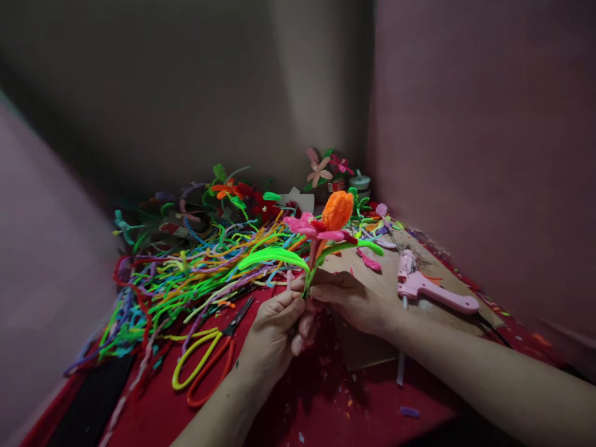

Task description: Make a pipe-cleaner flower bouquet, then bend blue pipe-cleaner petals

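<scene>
Upright between both hands stands a pipe-cleaner flower (337, 211) with an orange tulip-like bloom, a pink bloom (305, 225) and green leaves (274, 256). My left hand (279, 320) is closed around the lower end of its stems. From the right, my right hand (344, 298) pinches the same stems just above, its fingertips close to the left ones. The fingers hide the bottom of the stems. Left of my left hand lie scissors (200, 360) with one yellow and one red handle loop.
A heap of colourful pipe cleaners (200, 267) spreads over the red cloth (153, 416) on the left. A pink glue gun (433, 295) rests on a brown board (372, 354) at right. Finished-looking flowers (319, 171) stand along the back wall.
</scene>
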Motion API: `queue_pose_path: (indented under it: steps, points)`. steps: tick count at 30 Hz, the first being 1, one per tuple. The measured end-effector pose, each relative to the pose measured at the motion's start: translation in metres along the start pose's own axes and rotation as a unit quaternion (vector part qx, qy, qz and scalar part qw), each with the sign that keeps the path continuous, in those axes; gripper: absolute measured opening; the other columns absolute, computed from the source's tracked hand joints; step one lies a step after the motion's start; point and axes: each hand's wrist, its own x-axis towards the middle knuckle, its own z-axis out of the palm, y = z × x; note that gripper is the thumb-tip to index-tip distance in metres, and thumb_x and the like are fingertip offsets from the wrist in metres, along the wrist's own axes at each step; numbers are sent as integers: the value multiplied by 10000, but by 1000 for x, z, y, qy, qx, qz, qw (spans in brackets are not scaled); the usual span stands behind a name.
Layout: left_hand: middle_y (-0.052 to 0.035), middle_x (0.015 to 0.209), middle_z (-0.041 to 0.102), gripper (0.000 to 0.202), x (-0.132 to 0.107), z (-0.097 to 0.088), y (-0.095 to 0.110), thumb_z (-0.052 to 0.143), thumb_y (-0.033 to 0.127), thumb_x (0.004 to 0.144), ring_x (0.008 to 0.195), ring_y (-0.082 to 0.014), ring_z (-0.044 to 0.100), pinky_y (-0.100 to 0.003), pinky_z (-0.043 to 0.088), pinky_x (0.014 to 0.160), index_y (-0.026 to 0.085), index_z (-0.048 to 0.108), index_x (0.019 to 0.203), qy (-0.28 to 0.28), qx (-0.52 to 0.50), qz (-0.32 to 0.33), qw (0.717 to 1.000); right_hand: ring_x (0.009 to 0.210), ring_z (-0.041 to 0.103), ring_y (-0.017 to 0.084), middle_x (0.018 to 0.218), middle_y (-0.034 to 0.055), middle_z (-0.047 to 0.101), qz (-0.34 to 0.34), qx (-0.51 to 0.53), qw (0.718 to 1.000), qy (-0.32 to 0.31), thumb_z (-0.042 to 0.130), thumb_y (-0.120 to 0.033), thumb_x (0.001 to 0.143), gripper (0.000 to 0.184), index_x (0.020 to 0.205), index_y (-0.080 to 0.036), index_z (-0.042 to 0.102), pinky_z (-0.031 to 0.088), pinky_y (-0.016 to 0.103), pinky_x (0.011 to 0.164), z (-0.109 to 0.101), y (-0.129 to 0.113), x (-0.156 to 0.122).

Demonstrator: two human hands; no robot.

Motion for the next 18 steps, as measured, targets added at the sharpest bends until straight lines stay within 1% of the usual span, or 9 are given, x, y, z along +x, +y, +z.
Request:
queue_pose_path:
  steps: [5, 8, 10, 11, 12, 14, 15, 16, 18]
  points:
    - [97, 360, 372, 202, 4, -8, -7, 626, 278, 792, 269, 0, 184, -169, 316, 392, 126, 578, 668, -101, -102, -55, 988, 874, 585, 167, 900, 44, 674, -14, 43, 999, -20, 598, -317, 805, 217, 939, -188, 709, 427, 336, 885, 1, 5, 1]
    - [87, 378, 407, 219, 7, -12, -6, 581, 323, 818, 262, -14, 204, -183, 314, 388, 145, 583, 690, -132, -60, -56, 988, 872, 586, 165, 830, 29, 668, -30, 35, 999, -1, 586, -323, 819, 182, 865, -204, 715, 423, 322, 889, 4, 6, 1]
    - [38, 455, 514, 235, 6, -13, -3, 543, 338, 839, 326, -54, 377, -205, 358, 446, 156, 598, 700, -90, 84, -5, 992, 837, 586, 160, 792, 22, 657, -32, 31, 999, 25, 568, -340, 830, 194, 854, -208, 709, 435, 313, 864, 7, 5, 1]
    - [13, 525, 569, 214, 5, -13, -2, 553, 327, 832, 414, -81, 474, -215, 386, 502, 162, 611, 710, -52, 179, 42, 982, 811, 584, 159, 776, 19, 652, -32, 30, 998, 41, 565, -351, 829, 203, 846, -206, 705, 445, 307, 837, 8, 4, 1]
    - [-4, 595, 605, 174, 5, -13, -2, 581, 306, 811, 518, -106, 537, -221, 401, 561, 169, 623, 712, -8, 271, 98, 958, 785, 579, 158, 763, 17, 648, -33, 25, 997, 58, 566, -360, 825, 208, 836, -202, 702, 455, 300, 804, 9, 4, 1]
    - [-3, 642, 607, 85, 3, -14, -5, 633, 254, 758, 616, -125, 549, -222, 397, 618, 185, 636, 708, 66, 398, 190, 895, 735, 565, 151, 741, 10, 641, -34, -2, 996, 79, 584, -373, 809, 210, 809, -195, 695, 461, 285, 741, 10, 3, 2]
    - [7, 617, 586, 69, 2, -14, -7, 630, 245, 754, 591, -121, 530, -220, 390, 598, 192, 638, 710, 83, 427, 209, 876, 720, 561, 148, 736, 7, 638, -34, -19, 996, 84, 593, -381, 801, 212, 803, -194, 691, 460, 280, 725, 11, 3, 2]
    - [16, 580, 559, 85, 1, -14, -8, 607, 252, 771, 545, -116, 507, -220, 382, 562, 195, 637, 715, 86, 437, 207, 871, 711, 560, 147, 730, 5, 636, -30, -35, 995, 85, 598, -395, 796, 220, 808, -194, 688, 460, 278, 713, 11, 2, 3]
    - [33, 525, 516, 152, 1, -14, -9, 538, 278, 822, 457, -106, 477, -221, 375, 497, 192, 630, 736, 69, 409, 164, 895, 668, 562, 148, 689, 1, 624, -10, -51, 996, 67, 595, -447, 787, 267, 837, -198, 678, 463, 276, 670, 13, 1, 3]
